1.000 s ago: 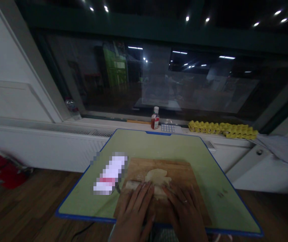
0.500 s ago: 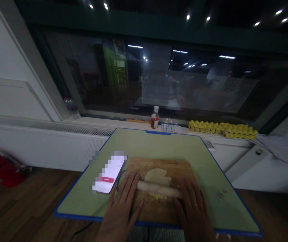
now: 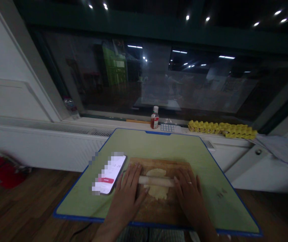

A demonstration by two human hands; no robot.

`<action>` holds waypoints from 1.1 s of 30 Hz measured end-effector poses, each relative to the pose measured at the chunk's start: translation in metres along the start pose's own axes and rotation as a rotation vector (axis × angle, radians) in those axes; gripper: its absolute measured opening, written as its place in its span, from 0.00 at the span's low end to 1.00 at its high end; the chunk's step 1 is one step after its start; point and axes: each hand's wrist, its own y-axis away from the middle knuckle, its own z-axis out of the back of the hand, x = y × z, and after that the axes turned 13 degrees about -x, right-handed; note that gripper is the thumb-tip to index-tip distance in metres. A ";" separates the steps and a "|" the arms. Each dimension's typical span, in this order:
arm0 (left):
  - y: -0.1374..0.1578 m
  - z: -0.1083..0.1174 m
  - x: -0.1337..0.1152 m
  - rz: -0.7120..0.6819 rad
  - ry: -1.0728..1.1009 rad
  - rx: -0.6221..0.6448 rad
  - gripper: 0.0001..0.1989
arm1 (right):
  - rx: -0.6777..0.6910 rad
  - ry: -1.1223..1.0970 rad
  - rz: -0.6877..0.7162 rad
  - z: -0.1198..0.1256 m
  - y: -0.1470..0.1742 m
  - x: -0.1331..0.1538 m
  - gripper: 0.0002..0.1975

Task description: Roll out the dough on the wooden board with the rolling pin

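Note:
A pale rolling pin (image 3: 156, 181) lies crosswise over a flattened sheet of dough (image 3: 157, 192), which shows above and below it. Both rest on a wooden cutting board (image 3: 159, 213). My left hand (image 3: 130, 183) presses on the pin's left end, fingers stretched forward and the thumb out to the side. On the right end lies my right hand (image 3: 188, 186), its fingers extended too and a ring on one of them. Each hand covers its end of the pin. Left of my left hand is a phone (image 3: 111, 174) with a lit screen.
The board sits on a green folding table (image 3: 156, 144) with a blue rim. Behind it, the windowsill carries a small bottle (image 3: 155, 117) of reddish liquid and a yellow egg tray (image 3: 221, 129). A clear bottle (image 3: 70, 107) stands farther left. A red bucket (image 3: 7, 173) is on the floor.
Both hands and the rolling pin have moved forward, away from me. The pin now sits farther up the dough, and more dough shows on the near side.

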 end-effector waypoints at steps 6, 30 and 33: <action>0.011 0.012 -0.002 -0.059 -0.041 0.007 0.44 | -0.034 0.037 0.098 0.008 0.010 0.001 0.19; -0.010 -0.001 -0.001 -0.019 0.018 0.079 0.36 | 0.051 0.038 0.073 0.003 -0.015 0.005 0.20; 0.006 0.019 -0.006 -0.085 -0.017 0.040 0.39 | 0.014 0.004 0.094 0.007 0.006 0.002 0.20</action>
